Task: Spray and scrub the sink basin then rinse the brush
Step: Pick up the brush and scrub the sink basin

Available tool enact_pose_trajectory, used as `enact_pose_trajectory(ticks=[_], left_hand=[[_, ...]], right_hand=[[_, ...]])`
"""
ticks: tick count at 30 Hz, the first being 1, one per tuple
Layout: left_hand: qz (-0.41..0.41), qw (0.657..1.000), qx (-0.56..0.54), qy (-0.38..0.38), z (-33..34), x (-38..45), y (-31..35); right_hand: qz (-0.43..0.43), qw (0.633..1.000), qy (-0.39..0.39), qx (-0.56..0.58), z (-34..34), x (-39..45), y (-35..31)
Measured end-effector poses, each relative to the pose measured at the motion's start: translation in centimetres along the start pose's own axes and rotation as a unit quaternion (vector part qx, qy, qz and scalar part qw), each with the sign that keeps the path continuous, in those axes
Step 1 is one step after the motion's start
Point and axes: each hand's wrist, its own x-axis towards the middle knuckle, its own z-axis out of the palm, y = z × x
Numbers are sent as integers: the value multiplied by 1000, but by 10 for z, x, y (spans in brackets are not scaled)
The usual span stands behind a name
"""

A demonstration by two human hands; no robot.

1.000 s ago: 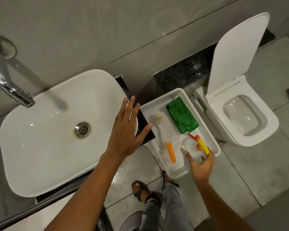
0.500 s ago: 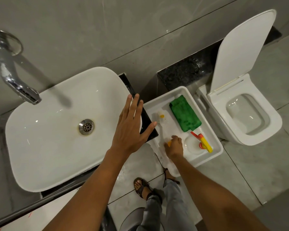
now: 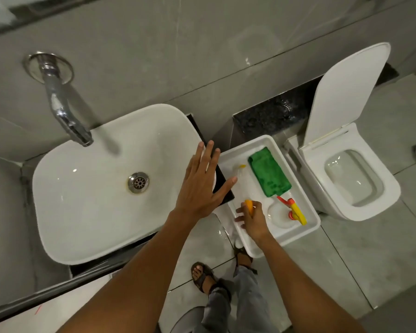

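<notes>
The white sink basin (image 3: 87, 195) lies at left, with a steel drain (image 3: 138, 182) and a chrome tap (image 3: 65, 111) above it. My left hand (image 3: 201, 186) rests flat on the basin's right rim, fingers spread. Right of it stands a white tray (image 3: 308, 227). In the tray lies a brush (image 3: 248, 203) with a clear body and an orange grip, and my right hand (image 3: 252, 219) is curled around that grip. A clear spray bottle (image 3: 296, 211) with a red and yellow trigger lies in the tray's near right corner.
A folded green cloth (image 3: 268, 175) lies in the tray's far half. A white toilet (image 3: 353, 179) with its lid raised stands at right. Grey wall tiles are behind, and grey floor tiles below with my sandalled feet (image 3: 202, 276).
My right hand moved left from beside the spray bottle to the brush and closed on its orange grip. My left hand stayed on the basin rim.
</notes>
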Motion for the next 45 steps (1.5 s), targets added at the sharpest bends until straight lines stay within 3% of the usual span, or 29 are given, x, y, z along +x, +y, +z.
enact_pose_trajectory(ticks=[4, 8, 11, 14, 15, 19, 23, 33, 37, 41, 45], left_hand=[[-22, 996, -79, 36, -25, -22, -3], [-94, 985, -100, 100, -63, -69, -51], [-182, 967, -101, 148, -98, -104, -104], [-238, 958, -62, 151, -126, -137, -154], [-250, 954, -46, 157, -133, -145, -169], [-306, 934, -21, 181, -140, -167, -203], [-309, 937, -3, 161, -122, -176, -209], [-345, 914, -31, 212, -104, -173, -225], [-353, 908, -53, 221, -107, -171, -225], [-351, 907, -66, 221, -112, -170, -219], [-351, 906, -67, 227, -114, -168, -220]], right_hand=[[-86, 995, 29, 43, -11, -59, -27], [-172, 984, -11, 37, -15, -123, -80], [-231, 970, -36, -60, 1, -169, -128], [-225, 950, -110, -186, 38, -197, -165], [-211, 936, -137, -248, 54, -204, -174], [-213, 808, -251, -488, 121, -221, -190], [-152, 763, -270, -567, 171, -215, -190], [-167, 765, -222, -581, 248, -189, -202], [-155, 816, -158, -534, 246, -170, -222], [-78, 844, -88, -523, 209, -145, -246], [-28, 789, -114, -603, 153, -152, -260]])
